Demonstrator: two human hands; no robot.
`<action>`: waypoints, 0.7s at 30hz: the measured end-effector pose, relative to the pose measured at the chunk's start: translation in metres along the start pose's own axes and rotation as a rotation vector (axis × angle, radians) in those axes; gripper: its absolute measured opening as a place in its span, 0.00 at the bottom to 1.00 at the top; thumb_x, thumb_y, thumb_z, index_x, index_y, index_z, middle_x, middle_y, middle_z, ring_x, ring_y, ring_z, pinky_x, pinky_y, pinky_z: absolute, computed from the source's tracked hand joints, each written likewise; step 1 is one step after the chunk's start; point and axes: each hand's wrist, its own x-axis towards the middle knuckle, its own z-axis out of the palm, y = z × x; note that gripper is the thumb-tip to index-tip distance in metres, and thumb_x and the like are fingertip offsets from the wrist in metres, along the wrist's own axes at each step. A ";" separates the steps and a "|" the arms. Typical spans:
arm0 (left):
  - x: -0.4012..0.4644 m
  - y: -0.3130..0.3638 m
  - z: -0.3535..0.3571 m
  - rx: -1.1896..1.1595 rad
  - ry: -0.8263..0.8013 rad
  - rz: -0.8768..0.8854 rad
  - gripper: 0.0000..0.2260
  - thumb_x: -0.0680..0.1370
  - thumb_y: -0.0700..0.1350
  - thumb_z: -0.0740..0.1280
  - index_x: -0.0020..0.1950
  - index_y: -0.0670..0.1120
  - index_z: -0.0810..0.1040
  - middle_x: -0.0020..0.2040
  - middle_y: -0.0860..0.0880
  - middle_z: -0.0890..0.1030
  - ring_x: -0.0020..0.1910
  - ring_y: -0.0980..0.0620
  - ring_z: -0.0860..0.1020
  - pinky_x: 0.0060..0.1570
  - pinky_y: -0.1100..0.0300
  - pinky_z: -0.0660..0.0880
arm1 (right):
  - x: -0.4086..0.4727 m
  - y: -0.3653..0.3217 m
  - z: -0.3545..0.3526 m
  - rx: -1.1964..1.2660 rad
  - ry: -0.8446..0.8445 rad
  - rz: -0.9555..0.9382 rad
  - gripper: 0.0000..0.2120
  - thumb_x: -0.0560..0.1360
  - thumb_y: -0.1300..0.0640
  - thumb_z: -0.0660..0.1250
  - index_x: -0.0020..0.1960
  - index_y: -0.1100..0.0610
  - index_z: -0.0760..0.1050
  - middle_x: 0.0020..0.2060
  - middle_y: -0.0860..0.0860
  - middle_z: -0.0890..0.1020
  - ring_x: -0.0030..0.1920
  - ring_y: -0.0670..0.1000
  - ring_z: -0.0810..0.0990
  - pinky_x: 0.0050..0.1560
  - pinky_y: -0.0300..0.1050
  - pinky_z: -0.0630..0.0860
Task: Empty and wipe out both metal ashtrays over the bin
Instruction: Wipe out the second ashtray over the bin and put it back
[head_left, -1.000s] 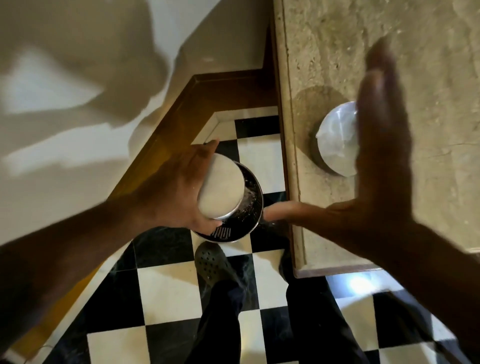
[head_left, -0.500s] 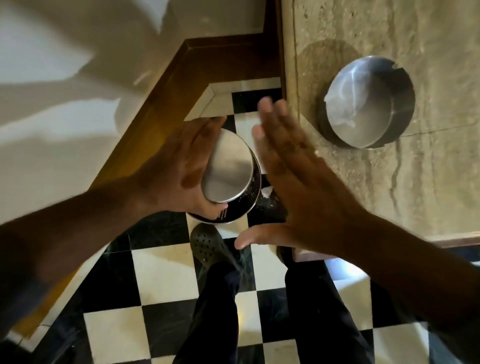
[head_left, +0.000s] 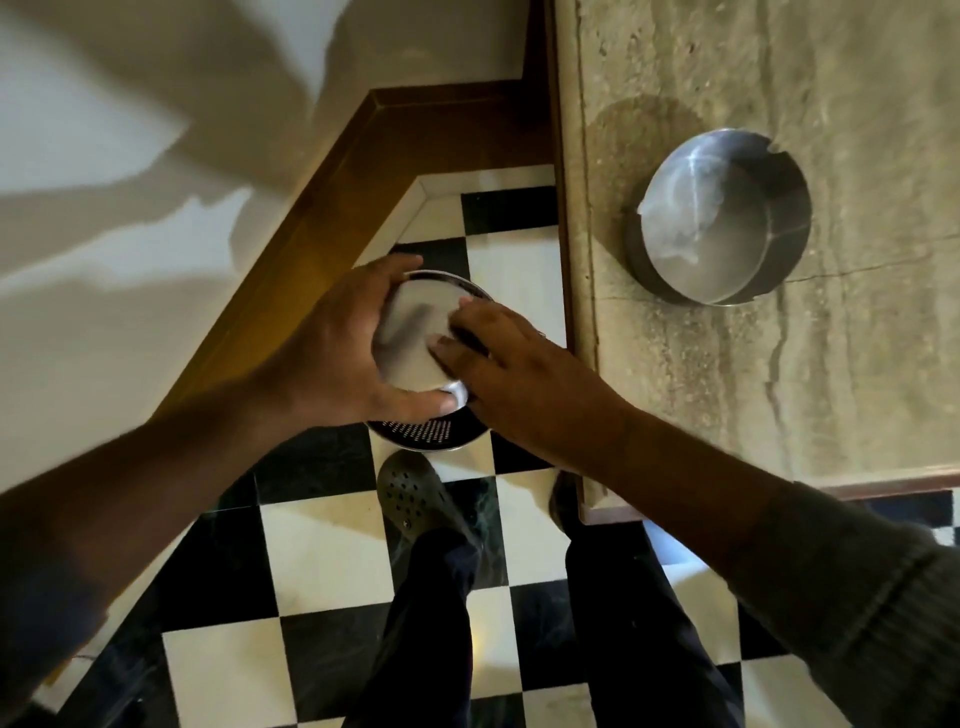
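Note:
My left hand (head_left: 332, 358) grips a round metal ashtray (head_left: 408, 338) turned bottom-up over a small perforated metal bin (head_left: 431, 434) on the floor. Most of the bin is hidden under the ashtray and both hands. My right hand (head_left: 514, 384) lies flat against the ashtray's upturned base and right side, fingers spread, holding nothing. A second metal ashtray (head_left: 722, 218) stands upright on the stone tabletop (head_left: 857, 364) at the right, with a pale smear inside and notches in its rim.
The floor is black and white checkered tile (head_left: 322, 561). A wooden skirting board (head_left: 311, 249) runs along the white wall at the left. My two legs and a perforated clog (head_left: 410, 499) stand just below the bin, against the table's corner.
My right hand came back from over the table and down onto the upturned ashtray. My left hand kept hold of the ashtray over the bin.

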 end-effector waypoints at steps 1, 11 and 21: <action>-0.001 0.001 -0.002 -0.161 -0.013 -0.120 0.50 0.54 0.67 0.76 0.73 0.56 0.62 0.65 0.52 0.73 0.62 0.52 0.76 0.52 0.54 0.80 | 0.000 -0.002 -0.002 0.115 0.016 0.075 0.22 0.73 0.62 0.69 0.66 0.64 0.73 0.63 0.65 0.76 0.64 0.62 0.75 0.64 0.49 0.74; -0.011 0.060 -0.028 -0.966 0.360 -0.534 0.18 0.80 0.57 0.57 0.49 0.46 0.79 0.48 0.47 0.84 0.51 0.46 0.81 0.56 0.45 0.77 | 0.006 -0.007 -0.038 0.717 0.410 0.844 0.14 0.77 0.56 0.61 0.58 0.56 0.79 0.47 0.56 0.79 0.45 0.52 0.78 0.50 0.40 0.80; 0.036 0.210 -0.017 -0.870 0.203 -0.348 0.15 0.82 0.52 0.57 0.46 0.50 0.81 0.39 0.55 0.87 0.48 0.50 0.84 0.47 0.52 0.79 | -0.075 0.059 -0.163 0.828 0.616 1.093 0.10 0.76 0.62 0.65 0.42 0.67 0.81 0.38 0.65 0.84 0.39 0.60 0.85 0.40 0.59 0.85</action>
